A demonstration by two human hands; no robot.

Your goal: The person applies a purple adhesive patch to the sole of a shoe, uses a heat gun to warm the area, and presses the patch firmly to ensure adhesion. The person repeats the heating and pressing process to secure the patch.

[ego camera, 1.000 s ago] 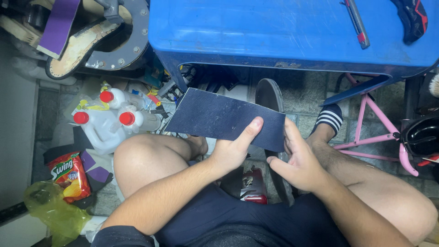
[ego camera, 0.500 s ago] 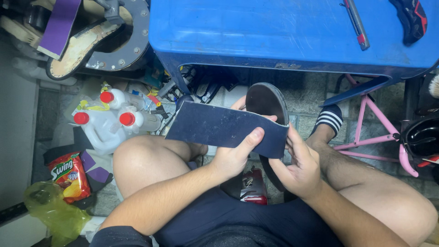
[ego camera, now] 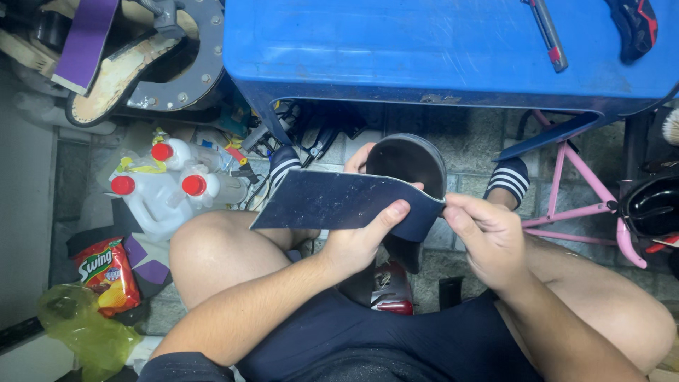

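A dark navy flexible sheet (ego camera: 332, 201) lies across a black shoe sole (ego camera: 407, 159) that stands up behind it, above my lap. My left hand (ego camera: 361, 244) grips the sheet from below, thumb on its front face, and fingertips show past the sole's left edge. My right hand (ego camera: 488, 237) pinches the sheet's right end, where it curls over the sole. A red and black object (ego camera: 392, 290) sits between my thighs, partly hidden by the hands.
A blue table (ego camera: 438, 49) spans the top with a knife-like tool (ego camera: 548, 32) and a dark red-trimmed object (ego camera: 636, 25) on it. On the left are white jugs with red caps (ego camera: 166, 194), a snack bag (ego camera: 106, 272) and a yellow-green bag (ego camera: 85, 332); a pink frame (ego camera: 566, 191) is on the right.
The black sole has risen from my lap to stand behind the sheet. The sheet has swung lower and flatter, and my right hand has shifted to pinch its right end.
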